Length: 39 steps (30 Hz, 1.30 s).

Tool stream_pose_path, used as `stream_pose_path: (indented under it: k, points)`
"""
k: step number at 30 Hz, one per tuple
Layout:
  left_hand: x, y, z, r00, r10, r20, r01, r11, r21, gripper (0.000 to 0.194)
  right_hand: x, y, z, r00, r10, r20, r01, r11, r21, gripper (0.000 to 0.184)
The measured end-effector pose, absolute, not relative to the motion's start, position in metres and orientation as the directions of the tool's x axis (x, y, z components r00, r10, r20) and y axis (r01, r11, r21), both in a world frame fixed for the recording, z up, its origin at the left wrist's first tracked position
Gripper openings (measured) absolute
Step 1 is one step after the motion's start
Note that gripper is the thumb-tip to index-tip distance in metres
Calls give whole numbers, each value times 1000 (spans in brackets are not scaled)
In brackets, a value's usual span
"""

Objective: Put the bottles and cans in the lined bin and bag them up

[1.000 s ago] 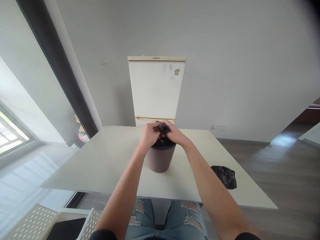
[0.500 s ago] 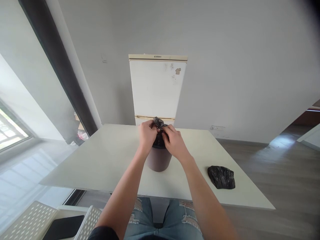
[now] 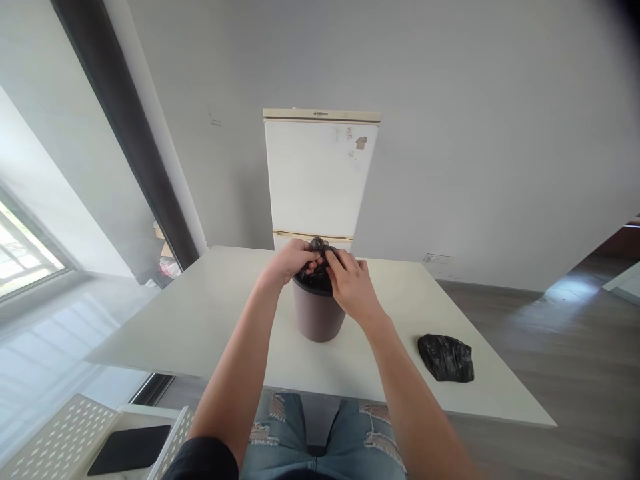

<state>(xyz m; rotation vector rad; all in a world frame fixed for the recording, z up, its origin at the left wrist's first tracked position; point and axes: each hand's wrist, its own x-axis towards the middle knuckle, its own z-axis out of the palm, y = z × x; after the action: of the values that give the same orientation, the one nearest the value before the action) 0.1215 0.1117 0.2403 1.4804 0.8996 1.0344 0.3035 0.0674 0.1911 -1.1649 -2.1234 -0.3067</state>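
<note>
Both hands work at a black plastic bag (image 3: 317, 244) bunched up over the mouth of a brownish-purple bin (image 3: 319, 315), which stands upright on the white table (image 3: 240, 320). My left hand (image 3: 289, 260) is closed on the bag's gathered top from the left side. From the right, my right hand (image 3: 352, 280) pinches the same bunch, its fingers bent over it. Part of the bag hangs inside the dark rim; the hands hide much of the rest. A second black plastic bag (image 3: 446, 358), folded flat, lies on the table's right side.
A white fridge (image 3: 320, 173) stands behind the table against the grey wall. At lower left is a white perforated basket (image 3: 65, 427) with a flat dark object (image 3: 130, 450) in it. The table's near edge runs just before my legs.
My left hand has turned and shifted a little to the left, with its forearm lower. The bunched bag sits slightly lower and more spread over the rim. The view has swung slightly left.
</note>
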Motion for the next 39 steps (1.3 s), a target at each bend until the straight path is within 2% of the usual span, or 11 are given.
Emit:
stream_pose_path:
  k: [4, 8, 12, 14, 17, 23, 27, 32, 39]
  points:
    - [115, 109, 248, 496, 864, 83, 136, -172, 976, 15, 307, 70, 199, -424, 642, 639, 756, 639, -140, 41]
    - [116, 106, 251, 486, 869, 91, 203, -213, 956, 17, 313, 76, 210, -404, 649, 645, 752, 637, -169, 17]
    - [118, 103, 250, 426, 895, 131, 178, -225, 958, 19, 315, 80, 222, -429, 699, 572, 736, 638, -228, 10]
    - [117, 105, 248, 382, 914, 133, 137, -198, 970, 20, 314, 83, 227, -432, 719, 544, 728, 635, -260, 11]
    - [114, 111, 243, 252, 960, 125, 62, -145, 988, 28, 313, 88, 229, -442, 721, 533, 685, 655, -318, 22]
    - [109, 127, 224, -22, 956, 291, -19, -292, 956, 34, 317, 94, 223, -277, 667, 691, 683, 643, -347, 32]
    - [104, 130, 209, -158, 925, 345, 15, -347, 938, 39, 330, 94, 220, -258, 748, 611, 715, 573, -400, 36]
    - [92, 131, 189, -310, 898, 312, 104, -294, 950, 37, 352, 93, 213, -244, 829, 504, 760, 486, -431, 36]
    - [85, 132, 174, -342, 891, 297, 164, -255, 953, 31, 376, 86, 197, -213, 862, 460, 763, 441, -473, 34]
